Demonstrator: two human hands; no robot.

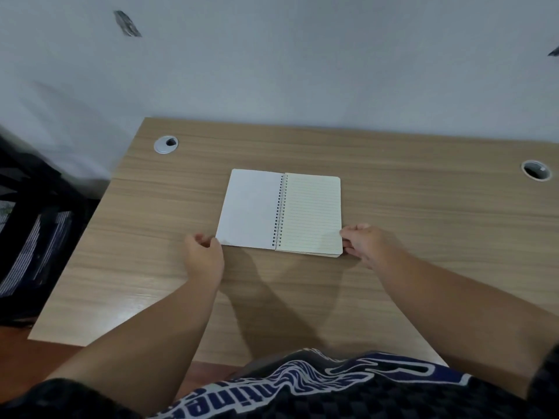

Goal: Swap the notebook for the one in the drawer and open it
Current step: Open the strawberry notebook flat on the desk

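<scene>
Lying open flat on bench (393, 189): spiral notebook (279, 211). Left hand (205, 252) grip loose at cover corner; right hand (367, 241) grip pinching page-stack corner.

Open notebook (279, 211) on wooden desk (423, 237).

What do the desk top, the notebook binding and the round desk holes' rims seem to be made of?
Desk: probably wood-look laminate, from its even printed grain and soft sheen. Notebook: lined paper with a dark wire spiral, likely metal. Hole rims: smooth pale grey, probably plastic.
</scene>
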